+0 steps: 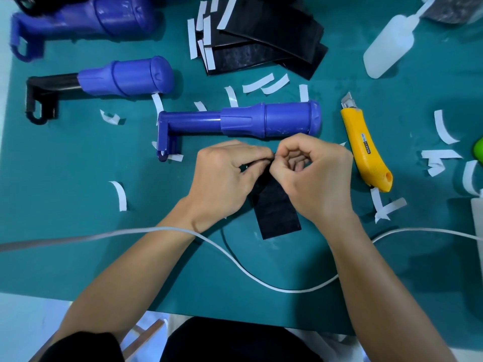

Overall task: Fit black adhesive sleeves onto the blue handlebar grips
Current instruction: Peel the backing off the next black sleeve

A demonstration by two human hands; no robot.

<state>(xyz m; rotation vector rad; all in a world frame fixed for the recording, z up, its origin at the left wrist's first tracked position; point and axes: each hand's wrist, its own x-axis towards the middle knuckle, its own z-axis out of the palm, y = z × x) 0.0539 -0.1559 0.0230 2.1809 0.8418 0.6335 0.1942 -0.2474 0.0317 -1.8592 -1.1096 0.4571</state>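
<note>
A black adhesive sleeve strip lies on the green mat, its far end lifted between both hands. My left hand pinches that end from the left. My right hand pinches the same end from the right, fingers curled. Just beyond the hands lies a blue handlebar grip on its blue shaft. A second blue grip sits on a shaft wrapped in black, at the left. A third blue grip lies at the top left. A pile of black sleeve strips rests at the top centre.
A yellow utility knife with its blade out lies right of my right hand. A white squeeze bottle sits top right. Several white backing strips litter the green mat. A white cable crosses the near side.
</note>
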